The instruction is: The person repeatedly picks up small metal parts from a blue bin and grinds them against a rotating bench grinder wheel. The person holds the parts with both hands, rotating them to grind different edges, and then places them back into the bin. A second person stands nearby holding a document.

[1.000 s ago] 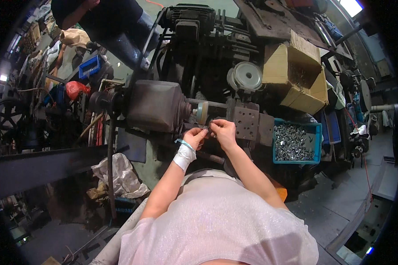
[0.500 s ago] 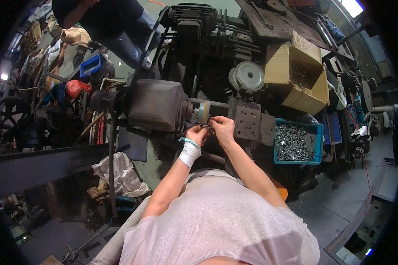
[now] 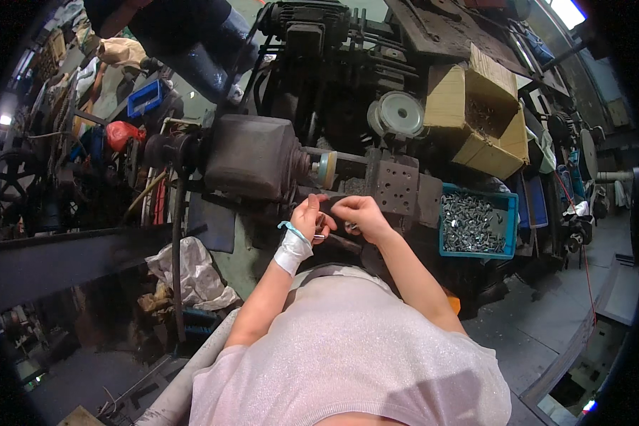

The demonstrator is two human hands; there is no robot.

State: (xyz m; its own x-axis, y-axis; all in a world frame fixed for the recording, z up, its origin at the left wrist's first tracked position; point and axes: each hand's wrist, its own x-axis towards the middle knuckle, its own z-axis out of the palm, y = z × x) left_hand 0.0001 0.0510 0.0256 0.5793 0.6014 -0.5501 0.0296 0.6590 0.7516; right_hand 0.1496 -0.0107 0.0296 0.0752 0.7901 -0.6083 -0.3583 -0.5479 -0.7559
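My left hand (image 3: 311,220), with white wrapping and a pale blue band at its wrist, is curled round a small shiny metal part (image 3: 320,236) that shows at its lower side. Close by on the right, my right hand (image 3: 363,216) has its fingers bent in, with a small metal piece (image 3: 351,226) showing under them. The two hands are slightly apart. Just beyond them is a round wheel (image 3: 327,169) with a pale rim, mounted on the shaft of a dark machine housing (image 3: 252,156).
Right of the hands is a drilled metal block (image 3: 397,190), then a teal crate (image 3: 512,226) holding many small metal parts. An open cardboard box (image 3: 486,153) and a round pulley (image 3: 400,114) lie beyond. Another person's legs (image 3: 209,60) show at the far left. A whitish sack (image 3: 195,277) lies lower left.
Both hands have drawn back from the wheel toward my body and moved apart from each other. The metal part in my left hand now shows below its fingers.
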